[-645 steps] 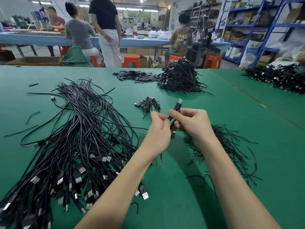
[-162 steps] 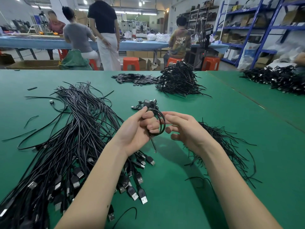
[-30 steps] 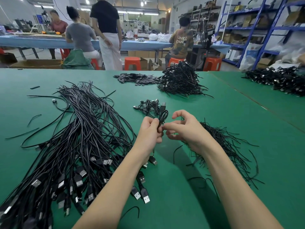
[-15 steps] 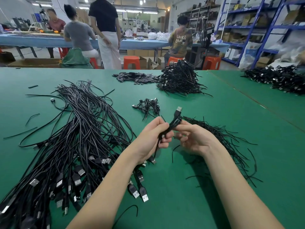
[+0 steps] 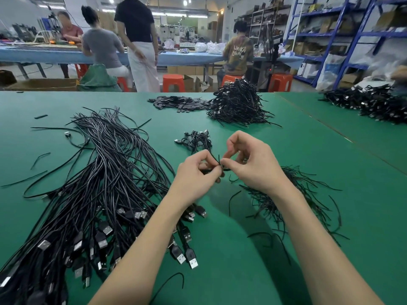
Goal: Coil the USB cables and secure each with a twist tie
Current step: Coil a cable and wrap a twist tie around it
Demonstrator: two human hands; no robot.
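Both hands meet above the table [image 5: 253, 271], left hand [image 5: 196, 172] gripping a coiled cable [image 5: 209, 171] while right hand [image 5: 251, 164] pinches its tie [image 5: 219, 160].

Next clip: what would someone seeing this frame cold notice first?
Probably the big sprawl of loose black USB cables fanned across the left of the green table, plugs toward the viewer. Next, the left hand and right hand meeting at centre, both pinching a small coiled cable with a thin tie end sticking up. Under the right forearm lies a scatter of twist ties; a heap of finished coils sits farther back.
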